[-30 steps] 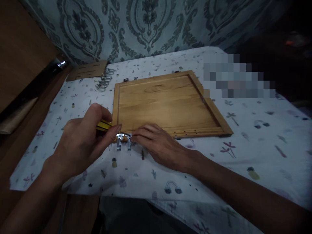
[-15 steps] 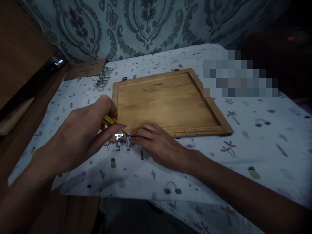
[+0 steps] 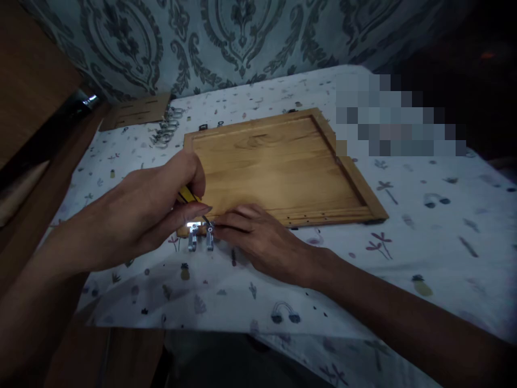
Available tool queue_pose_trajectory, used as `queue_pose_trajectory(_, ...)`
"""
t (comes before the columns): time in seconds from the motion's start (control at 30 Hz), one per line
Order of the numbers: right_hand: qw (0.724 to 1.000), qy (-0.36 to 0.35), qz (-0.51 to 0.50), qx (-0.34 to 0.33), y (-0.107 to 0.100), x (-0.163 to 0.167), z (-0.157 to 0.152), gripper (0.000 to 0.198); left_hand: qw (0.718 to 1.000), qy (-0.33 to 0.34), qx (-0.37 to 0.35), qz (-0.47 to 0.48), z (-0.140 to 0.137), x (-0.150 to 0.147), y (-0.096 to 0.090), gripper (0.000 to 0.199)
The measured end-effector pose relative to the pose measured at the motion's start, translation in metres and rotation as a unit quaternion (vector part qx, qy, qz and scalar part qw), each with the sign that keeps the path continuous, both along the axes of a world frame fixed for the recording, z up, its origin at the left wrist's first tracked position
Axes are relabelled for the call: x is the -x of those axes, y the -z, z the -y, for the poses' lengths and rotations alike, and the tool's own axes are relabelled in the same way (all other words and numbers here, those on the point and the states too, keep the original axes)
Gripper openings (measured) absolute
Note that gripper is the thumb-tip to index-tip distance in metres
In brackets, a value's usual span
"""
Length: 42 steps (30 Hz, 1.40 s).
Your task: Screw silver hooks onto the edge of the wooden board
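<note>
A wooden framed panel lies on the cloth-covered table. At its near left corner two metal hooks hang over the edge. My left hand is closed round a screwdriver with a yellow and black handle. Its thin shaft slants down, with the tip at the right-hand hook. My right hand rests on the panel's near edge, fingers together and fingertips against that same hook. The thumb of the right hand is hidden. Several small dark holes run along the near edge, right of this hand.
Several loose metal hooks lie at the back left beside a slotted cardboard piece. Small dark hardware sits by the panel's far edge. A patterned wall stands behind the table. A blurred-out patch covers the far right.
My left hand has shifted slightly to the right and its grip on the screwdriver has turned a little. The right hand stays against the hook. The view has moved slightly.
</note>
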State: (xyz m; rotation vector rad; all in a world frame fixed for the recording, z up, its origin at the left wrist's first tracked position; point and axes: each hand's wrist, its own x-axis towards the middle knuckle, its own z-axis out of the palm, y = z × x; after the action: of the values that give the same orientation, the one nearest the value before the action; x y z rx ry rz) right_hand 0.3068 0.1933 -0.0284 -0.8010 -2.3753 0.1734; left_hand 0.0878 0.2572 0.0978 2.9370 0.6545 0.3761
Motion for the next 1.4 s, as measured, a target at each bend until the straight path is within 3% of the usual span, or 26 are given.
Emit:
queue_pose_trajectory(0.13, 1.000, 0.002, 0.002, 0.000, 0.001, 0.001, 0.001, 0.032, 0.999, -0.042, -0.028, 0.010, 0.006, 0.004, 0.001, 0.020)
queue_pose_trajectory(0.33, 1.000, 0.006, 0.002, 0.005, 0.002, 0.001, 0.001, 0.029, 0.983, -0.146, -0.065, 0.095, 0.023, 0.009, 0.002, 0.021)
queue_pose_trajectory(0.6, 1.000, 0.007, 0.006, -0.001, 0.004, 0.000, 0.001, 0.028, 0.983, -0.158, -0.079, 0.045, 0.031, 0.008, 0.009, 0.021)
queue_pose_trajectory(1.4, 1.000, -0.004, 0.000, 0.020, 0.003, -0.001, 0.001, 0.029, 0.984, -0.169, -0.033, 0.040, 0.038, 0.004, 0.007, 0.013)
